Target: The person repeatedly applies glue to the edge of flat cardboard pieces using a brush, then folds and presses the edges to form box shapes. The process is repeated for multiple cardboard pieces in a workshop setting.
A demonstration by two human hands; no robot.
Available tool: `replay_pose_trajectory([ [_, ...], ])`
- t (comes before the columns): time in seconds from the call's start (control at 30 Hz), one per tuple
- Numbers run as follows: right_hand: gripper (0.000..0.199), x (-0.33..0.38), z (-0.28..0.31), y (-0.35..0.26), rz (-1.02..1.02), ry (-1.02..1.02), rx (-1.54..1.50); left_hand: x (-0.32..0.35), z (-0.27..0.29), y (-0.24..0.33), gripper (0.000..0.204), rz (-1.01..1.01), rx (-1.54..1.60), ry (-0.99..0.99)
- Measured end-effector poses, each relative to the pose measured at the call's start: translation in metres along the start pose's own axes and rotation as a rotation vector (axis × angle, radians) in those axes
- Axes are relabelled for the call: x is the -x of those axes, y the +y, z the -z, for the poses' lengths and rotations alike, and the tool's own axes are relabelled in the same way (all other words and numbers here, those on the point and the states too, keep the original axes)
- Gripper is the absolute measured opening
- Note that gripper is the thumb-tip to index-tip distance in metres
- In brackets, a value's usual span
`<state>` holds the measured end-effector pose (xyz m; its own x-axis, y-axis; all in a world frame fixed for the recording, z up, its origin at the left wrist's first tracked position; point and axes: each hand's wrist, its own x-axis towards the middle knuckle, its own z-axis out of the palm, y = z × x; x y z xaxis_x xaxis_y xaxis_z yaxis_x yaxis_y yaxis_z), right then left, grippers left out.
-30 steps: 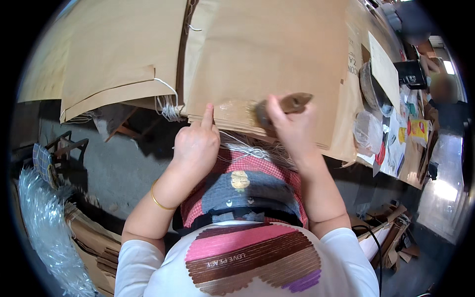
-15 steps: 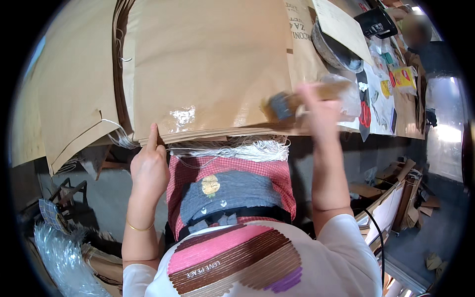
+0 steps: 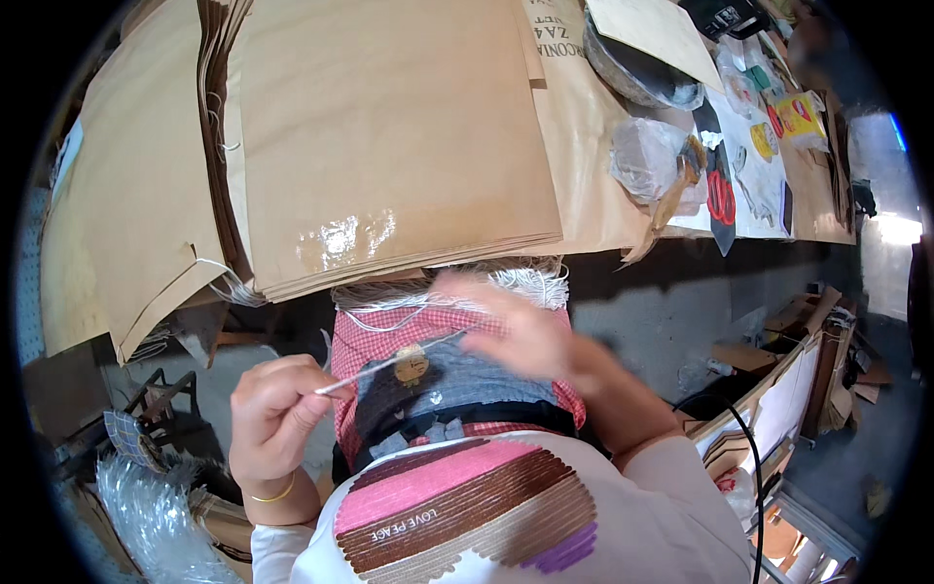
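Observation:
My left hand (image 3: 277, 414) is closed, pinching the end of a white string (image 3: 375, 372) between thumb and fingers in front of my apron. The string stretches up and right toward my right hand (image 3: 525, 336), which is smeared by motion; whether its fingers grip the string is unclear. Behind both hands, a bundle of white strings (image 3: 535, 284) rests on the red checked cloth at my lap, under the table edge. Just beyond lies a stack of brown paper sheets (image 3: 399, 127), its near edge wet and glossy. A brush (image 3: 693, 161) rests beside a clear plastic bag (image 3: 644, 156).
Another brown paper stack (image 3: 146, 185) covers the table's left side. At the right are a round basin (image 3: 632, 73) under a pale board (image 3: 657, 34), red-handled scissors (image 3: 720, 200) and a yellow packet (image 3: 800, 122). Cardboard pieces (image 3: 749, 355) lie below right; clear plastic strips (image 3: 156, 516) lie below left.
The brush has left my right hand and lies at the right. Both hands have come back from the paper to my lap, and my left hand now pinches a white string.

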<state>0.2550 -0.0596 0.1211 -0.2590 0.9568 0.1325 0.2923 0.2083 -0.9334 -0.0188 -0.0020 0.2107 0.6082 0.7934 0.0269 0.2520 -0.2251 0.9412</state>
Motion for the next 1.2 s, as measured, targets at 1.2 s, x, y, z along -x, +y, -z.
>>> replay_pose_trajectory([
  [1.2, 0.029, -0.029, 0.072, 0.074, -0.407, 0.425, 0.116, -0.040, 0.015, -0.143, 0.012, -0.218, -0.891, 0.401],
])
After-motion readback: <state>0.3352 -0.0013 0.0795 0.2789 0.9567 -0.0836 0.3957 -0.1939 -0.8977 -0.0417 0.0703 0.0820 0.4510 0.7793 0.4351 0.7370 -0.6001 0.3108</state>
